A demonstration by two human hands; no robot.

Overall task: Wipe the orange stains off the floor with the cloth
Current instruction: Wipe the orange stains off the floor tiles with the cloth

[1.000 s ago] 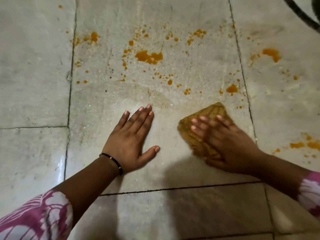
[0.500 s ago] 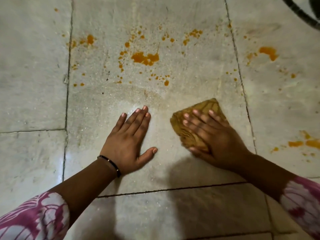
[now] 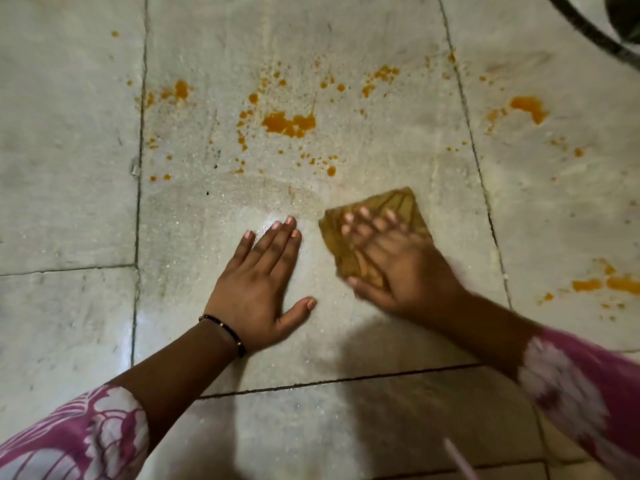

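Wiping stroke on stained floor tile, cloth under right hand.

The right hand point(image 3: 398, 265) presses the cloth point(image 3: 401, 206) flat with extended fingers; motion blur obscures the grip, but no curl is apparent. The cloth lies on the floor point(image 3: 69, 202), near side of the orange stains point(image 3: 289, 123), right of centre. The left hand point(image 3: 259, 282) rests open, palm down, holding nothing, probably bracing body weight. Stains remain far and right.

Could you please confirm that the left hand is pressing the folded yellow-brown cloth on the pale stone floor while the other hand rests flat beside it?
Not quite: the head view shows the right hand pressing the folded yellow-brown cloth on the pale stone floor, while the left hand rests flat beside it.
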